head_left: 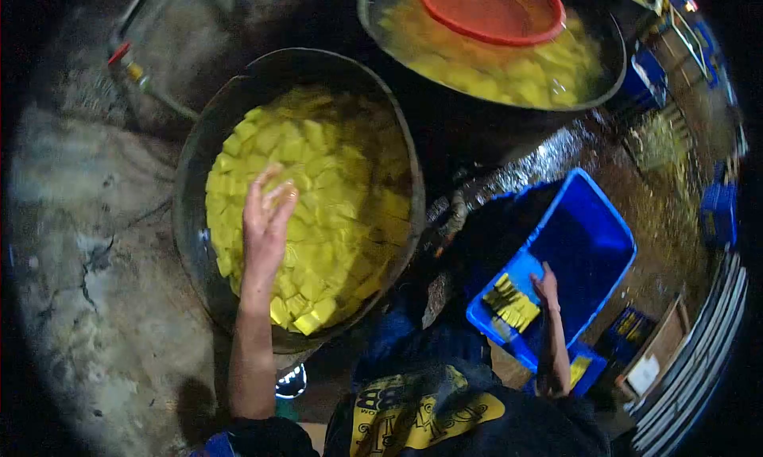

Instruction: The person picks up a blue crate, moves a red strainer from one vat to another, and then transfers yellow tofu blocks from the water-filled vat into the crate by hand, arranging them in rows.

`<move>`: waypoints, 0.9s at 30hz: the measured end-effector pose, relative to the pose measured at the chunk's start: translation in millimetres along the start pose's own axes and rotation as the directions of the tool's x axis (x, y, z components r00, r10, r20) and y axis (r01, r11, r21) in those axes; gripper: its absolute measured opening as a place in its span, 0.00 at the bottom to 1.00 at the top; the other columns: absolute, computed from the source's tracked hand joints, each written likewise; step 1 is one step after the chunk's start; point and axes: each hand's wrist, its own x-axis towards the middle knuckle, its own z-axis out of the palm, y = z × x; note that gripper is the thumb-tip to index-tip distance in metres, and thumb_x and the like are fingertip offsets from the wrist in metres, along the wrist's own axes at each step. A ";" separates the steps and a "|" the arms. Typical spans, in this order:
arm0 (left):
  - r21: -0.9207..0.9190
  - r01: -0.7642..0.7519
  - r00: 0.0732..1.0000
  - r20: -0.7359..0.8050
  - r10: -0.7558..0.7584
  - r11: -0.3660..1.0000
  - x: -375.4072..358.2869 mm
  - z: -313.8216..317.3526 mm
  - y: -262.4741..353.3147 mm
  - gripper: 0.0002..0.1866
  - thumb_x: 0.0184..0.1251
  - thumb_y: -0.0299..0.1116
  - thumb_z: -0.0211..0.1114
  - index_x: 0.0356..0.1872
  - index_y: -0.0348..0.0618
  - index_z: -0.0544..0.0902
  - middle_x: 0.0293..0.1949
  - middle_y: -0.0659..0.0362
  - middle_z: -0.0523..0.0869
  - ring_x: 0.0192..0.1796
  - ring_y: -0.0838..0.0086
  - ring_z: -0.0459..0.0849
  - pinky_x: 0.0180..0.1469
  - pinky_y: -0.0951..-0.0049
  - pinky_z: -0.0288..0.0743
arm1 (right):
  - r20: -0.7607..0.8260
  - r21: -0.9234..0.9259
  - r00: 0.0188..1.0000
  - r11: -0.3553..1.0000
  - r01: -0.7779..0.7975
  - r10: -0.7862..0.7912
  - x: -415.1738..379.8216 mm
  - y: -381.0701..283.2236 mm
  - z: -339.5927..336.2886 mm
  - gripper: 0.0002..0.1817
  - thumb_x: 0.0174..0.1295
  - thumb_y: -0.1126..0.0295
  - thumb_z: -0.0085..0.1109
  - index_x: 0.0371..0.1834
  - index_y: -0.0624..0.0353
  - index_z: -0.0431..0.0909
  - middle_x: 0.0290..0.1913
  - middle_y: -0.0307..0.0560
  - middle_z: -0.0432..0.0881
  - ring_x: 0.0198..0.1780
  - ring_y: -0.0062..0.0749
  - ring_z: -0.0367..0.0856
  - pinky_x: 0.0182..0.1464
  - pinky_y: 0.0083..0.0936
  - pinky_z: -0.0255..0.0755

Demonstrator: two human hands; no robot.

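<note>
A large round vat (187,242) holds many yellow tofu-like blocks (326,195) in liquid. Over the heap, my left hand (266,222) reaches in from below with its fingers apart and nothing visible in them. To the right stands a blue plastic crate (608,211), its inside dark toward the far end. Within its near end, yellow pieces (511,304) sit in a row on a light blue surface (523,273). Beside these pieces is my right hand (547,288), fingers extended and holding nothing that shows.
A second vat (369,28) of yellow blocks stands at the top, with a red basket (548,32) in it. A pipe with a red valve handle (119,53) runs along the left. Stacked grey sheets (707,362) and a wooden box (656,350) lie at right.
</note>
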 end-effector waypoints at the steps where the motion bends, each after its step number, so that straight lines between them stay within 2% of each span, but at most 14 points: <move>1: 0.112 0.151 0.985 0.067 -0.159 0.982 -0.2 -10.0 -4.3 0.24 0.61 0.29 0.57 0.59 0.41 0.66 0.61 0.49 0.65 0.62 0.61 0.68 0.62 0.63 0.64 | -0.266 0.102 0.941 0.964 0.245 -0.211 11.0 -21.7 -15.4 0.22 0.61 0.57 0.55 0.49 0.65 0.73 0.44 0.49 0.78 0.44 0.29 0.76 0.50 0.23 0.69; 3: 0.281 0.365 0.881 0.206 -0.427 0.888 -2.8 -20.4 -25.4 0.20 0.60 0.27 0.58 0.54 0.41 0.70 0.60 0.48 0.68 0.61 0.61 0.69 0.63 0.62 0.64 | -0.227 0.657 0.964 0.709 0.257 -0.139 -31.3 -215.0 -141.4 0.15 0.58 0.73 0.56 0.48 0.66 0.72 0.43 0.50 0.80 0.44 0.29 0.78 0.49 0.24 0.70; 5: 0.503 0.308 0.797 0.327 -0.508 0.808 -15.5 -17.8 -49.6 0.19 0.57 0.26 0.60 0.52 0.42 0.72 0.59 0.47 0.69 0.61 0.61 0.69 0.62 0.62 0.64 | -0.272 0.661 0.871 0.579 0.478 -0.409 -72.2 -327.3 -187.3 0.15 0.53 0.77 0.58 0.45 0.63 0.74 0.37 0.45 0.80 0.40 0.25 0.78 0.45 0.21 0.71; 7: 0.725 0.072 0.825 0.343 -0.449 0.685 -38.1 -9.2 -89.2 0.19 0.55 0.25 0.61 0.51 0.38 0.73 0.58 0.46 0.69 0.60 0.59 0.69 0.62 0.65 0.65 | 0.021 0.452 0.603 0.545 0.706 -0.798 -101.1 -419.2 -200.3 0.18 0.48 0.76 0.62 0.44 0.61 0.74 0.36 0.52 0.80 0.39 0.38 0.81 0.43 0.25 0.73; 9: 0.422 -0.051 0.878 0.451 -0.161 0.905 -56.9 -17.3 -180.1 0.14 0.60 0.30 0.55 0.47 0.40 0.75 0.47 0.49 0.76 0.48 0.63 0.75 0.51 0.65 0.70 | 0.137 0.277 0.232 0.262 0.924 -0.963 -96.2 -476.5 -149.5 0.21 0.50 0.65 0.61 0.48 0.59 0.72 0.44 0.57 0.77 0.45 0.52 0.76 0.44 0.34 0.73; 10: 0.350 0.019 0.809 0.545 -0.220 0.936 -52.2 -19.2 -221.3 0.13 0.65 0.33 0.51 0.47 0.41 0.75 0.41 0.51 0.78 0.43 0.66 0.77 0.46 0.65 0.71 | 0.482 0.056 0.254 0.319 0.946 -0.838 -92.8 -499.7 -122.3 0.22 0.52 0.63 0.58 0.51 0.56 0.72 0.47 0.58 0.76 0.46 0.46 0.77 0.42 0.38 0.73; 13: 0.511 0.295 0.659 0.503 -0.559 0.807 -35.7 -27.0 -137.7 0.13 0.71 0.35 0.42 0.38 0.42 0.74 0.26 0.58 0.74 0.27 0.71 0.69 0.33 0.65 0.66 | 0.464 -0.229 0.015 -0.104 0.968 -0.886 -76.2 -507.4 -47.2 0.18 0.47 0.67 0.62 0.43 0.59 0.75 0.44 0.53 0.77 0.46 0.48 0.76 0.45 0.36 0.73; 14: 0.109 0.383 0.768 0.514 -0.382 0.917 -43.7 -13.8 -222.9 0.12 0.71 0.35 0.43 0.38 0.42 0.74 0.26 0.58 0.74 0.28 0.71 0.70 0.34 0.66 0.66 | 0.467 -0.320 -0.068 -0.240 0.917 -0.882 -75.9 -516.8 -38.4 0.17 0.46 0.69 0.63 0.40 0.60 0.76 0.43 0.51 0.77 0.46 0.49 0.76 0.46 0.35 0.73; 15: -0.314 0.380 0.844 0.502 -0.188 0.870 -51.1 -1.5 -304.6 0.11 0.71 0.34 0.45 0.37 0.41 0.74 0.27 0.58 0.74 0.30 0.72 0.71 0.34 0.68 0.67 | 0.680 -0.304 0.147 -0.095 0.948 -0.718 -81.4 -532.2 -39.4 0.17 0.45 0.68 0.63 0.40 0.61 0.76 0.44 0.51 0.77 0.48 0.48 0.75 0.47 0.36 0.72; 17: 0.236 0.114 0.805 0.548 -0.229 0.965 -34.5 -5.3 -265.1 0.11 0.65 0.29 0.49 0.46 0.40 0.71 0.36 0.52 0.76 0.37 0.68 0.74 0.39 0.67 0.70 | 0.832 -0.337 0.315 0.034 0.941 -0.456 -64.3 -530.3 -19.5 0.17 0.45 0.67 0.63 0.39 0.61 0.76 0.45 0.50 0.77 0.50 0.48 0.74 0.47 0.37 0.72; 20: 0.432 0.030 0.783 0.550 -0.289 0.901 -2.6 -40.0 -167.1 0.24 0.54 0.20 0.54 0.56 0.37 0.66 0.45 0.45 0.76 0.46 0.60 0.76 0.46 0.63 0.73 | 0.795 -0.305 0.078 -0.284 0.909 -0.602 -33.1 -519.9 -5.3 0.12 0.59 0.64 0.51 0.38 0.62 0.75 0.42 0.46 0.76 0.38 0.34 0.77 0.33 0.32 0.70; 23: 0.349 0.436 0.623 0.548 -0.558 0.830 26.2 -71.1 -126.9 0.26 0.55 0.18 0.56 0.58 0.37 0.66 0.49 0.44 0.76 0.50 0.59 0.77 0.48 0.60 0.74 | 0.844 -0.191 -0.095 -0.462 0.866 -0.528 -3.6 -548.1 -13.4 0.13 0.60 0.62 0.50 0.37 0.61 0.75 0.42 0.44 0.75 0.41 0.33 0.76 0.40 0.30 0.70; 25: 0.166 0.103 0.908 0.386 -0.161 0.981 37.7 -74.4 -153.5 0.24 0.58 0.19 0.56 0.58 0.38 0.66 0.49 0.46 0.75 0.47 0.62 0.77 0.46 0.59 0.75 | 0.895 -0.091 -0.245 -0.689 0.719 -0.373 34.1 -559.4 -3.2 0.15 0.61 0.59 0.50 0.39 0.61 0.76 0.45 0.42 0.75 0.46 0.34 0.74 0.48 0.29 0.69; 27: 0.103 0.097 0.923 0.363 -0.128 0.990 63.4 -77.0 -142.3 0.23 0.58 0.21 0.58 0.57 0.37 0.67 0.48 0.47 0.74 0.45 0.61 0.76 0.46 0.63 0.74 | 0.768 0.153 0.121 0.364 0.919 -0.629 3.3 -625.1 -72.9 0.19 0.58 0.53 0.54 0.43 0.57 0.77 0.49 0.42 0.76 0.49 0.36 0.75 0.54 0.30 0.67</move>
